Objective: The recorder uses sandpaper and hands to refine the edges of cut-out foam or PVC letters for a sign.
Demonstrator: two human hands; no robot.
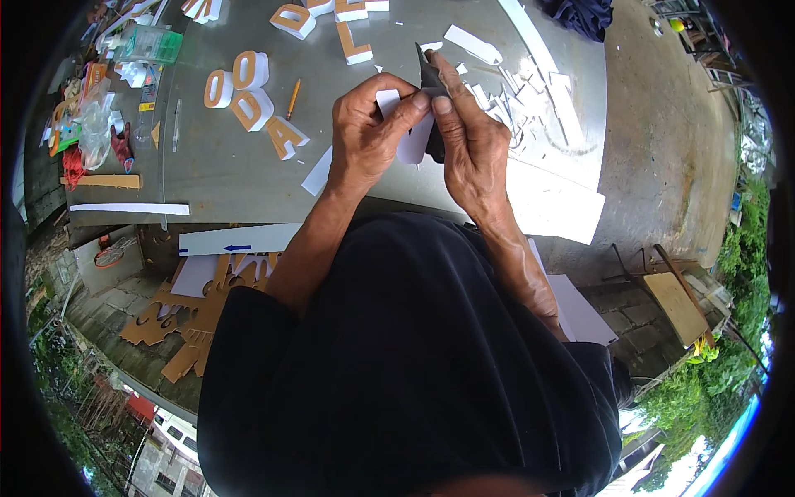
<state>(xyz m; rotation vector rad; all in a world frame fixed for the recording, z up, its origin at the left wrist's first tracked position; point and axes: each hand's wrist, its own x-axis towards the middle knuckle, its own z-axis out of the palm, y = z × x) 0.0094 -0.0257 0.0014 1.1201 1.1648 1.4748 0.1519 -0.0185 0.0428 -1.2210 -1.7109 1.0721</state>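
Note:
Over the near part of a grey metal table [273,182], my two hands meet thumb to thumb. My left hand [368,128] is closed on a curved white piece [414,145], pinched between thumb and fingers. A stiff dark grey sheet [428,73], perhaps sandpaper, is in my closed right hand [474,132], sticking up by the index finger and showing again below the thumb. The contact between sheet and white piece is partly hidden by my fingers. To the left lie several brown-faced, white-sided cut-out letters [251,71] and an orange pencil [294,98].
White offcuts [505,99] litter the table right of my hands, beside a large white sheet [546,195]. A clear bottle with green liquid [157,45] and a plastic bag [95,132] crowd the left. Brown cut-out scraps [186,323] lie below the table's near edge.

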